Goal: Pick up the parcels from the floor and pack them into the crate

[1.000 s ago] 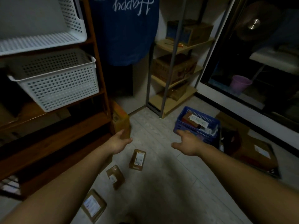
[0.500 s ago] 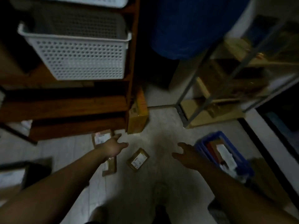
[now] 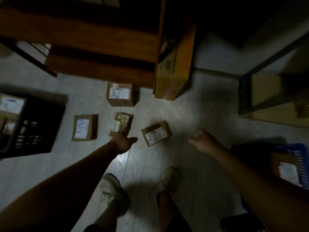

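My view has tipped down toward the floor [image 3: 192, 114]. I see the left hand [image 3: 122, 141], fingers loose, over a small parcel [image 3: 121, 121], the right hand [image 3: 203, 141] spread and empty near a tilted parcel [image 3: 156, 133], and the blue crate [image 3: 301, 158] far right.
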The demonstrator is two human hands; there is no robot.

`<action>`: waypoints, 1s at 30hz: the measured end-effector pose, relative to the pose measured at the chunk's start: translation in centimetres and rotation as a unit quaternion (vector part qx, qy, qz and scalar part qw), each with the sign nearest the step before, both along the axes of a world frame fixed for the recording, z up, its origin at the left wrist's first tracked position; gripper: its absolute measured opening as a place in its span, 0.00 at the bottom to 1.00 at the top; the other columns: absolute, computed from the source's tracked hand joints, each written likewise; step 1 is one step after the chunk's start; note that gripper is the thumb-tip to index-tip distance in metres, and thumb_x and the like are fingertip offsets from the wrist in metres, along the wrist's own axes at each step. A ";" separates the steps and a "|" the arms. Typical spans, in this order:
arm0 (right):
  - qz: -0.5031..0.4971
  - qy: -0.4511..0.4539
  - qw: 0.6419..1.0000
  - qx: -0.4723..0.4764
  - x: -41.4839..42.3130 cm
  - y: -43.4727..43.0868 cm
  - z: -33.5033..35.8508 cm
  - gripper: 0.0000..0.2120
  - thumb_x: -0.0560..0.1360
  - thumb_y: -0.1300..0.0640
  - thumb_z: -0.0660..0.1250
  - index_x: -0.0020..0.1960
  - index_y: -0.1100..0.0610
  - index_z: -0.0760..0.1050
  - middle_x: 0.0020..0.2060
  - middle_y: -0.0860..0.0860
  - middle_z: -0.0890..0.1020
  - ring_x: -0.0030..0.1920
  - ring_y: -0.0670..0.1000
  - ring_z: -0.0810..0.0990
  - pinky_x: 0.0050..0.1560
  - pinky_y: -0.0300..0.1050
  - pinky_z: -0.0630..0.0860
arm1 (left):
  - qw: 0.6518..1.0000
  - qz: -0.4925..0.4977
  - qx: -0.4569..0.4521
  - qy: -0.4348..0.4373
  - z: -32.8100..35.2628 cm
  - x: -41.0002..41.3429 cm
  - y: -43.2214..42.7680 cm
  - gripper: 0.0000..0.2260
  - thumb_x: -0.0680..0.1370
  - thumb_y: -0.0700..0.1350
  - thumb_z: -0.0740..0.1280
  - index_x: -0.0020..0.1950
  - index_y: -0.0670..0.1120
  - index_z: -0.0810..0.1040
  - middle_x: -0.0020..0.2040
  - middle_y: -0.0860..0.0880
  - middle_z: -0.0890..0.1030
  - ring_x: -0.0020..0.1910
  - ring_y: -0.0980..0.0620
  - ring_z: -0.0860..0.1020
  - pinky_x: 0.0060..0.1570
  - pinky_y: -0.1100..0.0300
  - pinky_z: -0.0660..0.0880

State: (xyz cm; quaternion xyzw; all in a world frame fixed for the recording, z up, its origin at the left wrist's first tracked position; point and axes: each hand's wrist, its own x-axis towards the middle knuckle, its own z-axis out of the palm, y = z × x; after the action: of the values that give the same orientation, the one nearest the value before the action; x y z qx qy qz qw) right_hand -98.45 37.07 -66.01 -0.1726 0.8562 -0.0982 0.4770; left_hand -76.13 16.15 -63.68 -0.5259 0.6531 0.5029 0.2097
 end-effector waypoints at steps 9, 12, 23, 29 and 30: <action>-0.005 -0.006 1.000 0.001 0.9 -4.3 -27.4 0.36 0.72 0.42 0.67 0.73 0.54 0.59 0.65 0.56 0.72 0.50 0.51 0.76 0.34 0.38 0.66 | 0.996 0.079 0.024 -0.036 -27.4 -2.0 1.9 0.33 0.76 0.49 0.67 0.76 0.46 0.55 0.73 0.40 0.63 0.68 0.43 0.67 0.61 0.54 0.67; -0.040 0.020 0.999 -0.006 1.7 -6.1 -33.9 0.34 0.72 0.49 0.69 0.73 0.54 0.59 0.66 0.57 0.71 0.61 0.58 0.74 0.42 0.42 0.70 | 0.988 0.139 0.055 -0.028 -33.8 -2.7 2.5 0.35 0.76 0.48 0.68 0.76 0.45 0.52 0.70 0.39 0.68 0.62 0.40 0.73 0.55 0.49 0.73; -0.162 -0.055 0.980 -0.098 5.3 -6.5 -31.8 0.27 0.73 0.60 0.67 0.70 0.55 0.64 0.61 0.53 0.76 0.59 0.55 0.76 0.43 0.40 0.73 | 0.964 0.203 0.121 0.125 -33.0 -2.1 2.6 0.27 0.75 0.35 0.65 0.71 0.51 0.60 0.49 0.47 0.79 0.43 0.50 0.79 0.33 0.59 0.78; -0.198 -0.063 0.959 -0.195 7.9 -7.4 -15.8 0.15 0.76 0.61 0.64 0.61 0.50 0.72 0.56 0.48 0.79 0.52 0.46 0.78 0.29 0.24 0.70 | 0.953 0.192 0.081 0.218 -17.7 1.1 1.0 0.23 0.76 0.38 0.65 0.68 0.54 0.66 0.51 0.55 0.80 0.42 0.60 0.82 0.29 0.71 0.75; -0.201 -0.064 0.954 -0.213 8.5 -7.7 -12.5 0.14 0.76 0.60 0.63 0.60 0.48 0.72 0.53 0.46 0.79 0.49 0.43 0.78 0.30 0.25 0.71 | 0.951 0.187 0.080 0.233 -14.5 1.6 0.5 0.23 0.77 0.39 0.65 0.67 0.58 0.66 0.51 0.56 0.81 0.43 0.62 0.81 0.31 0.71 0.75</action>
State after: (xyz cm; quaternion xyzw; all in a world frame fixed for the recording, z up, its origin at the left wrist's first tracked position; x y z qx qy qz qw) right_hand -89.97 29.35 -78.55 -0.0881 0.8004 -0.3825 0.4531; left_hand -74.53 16.65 -78.21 -0.4881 0.5311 0.6926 -0.0047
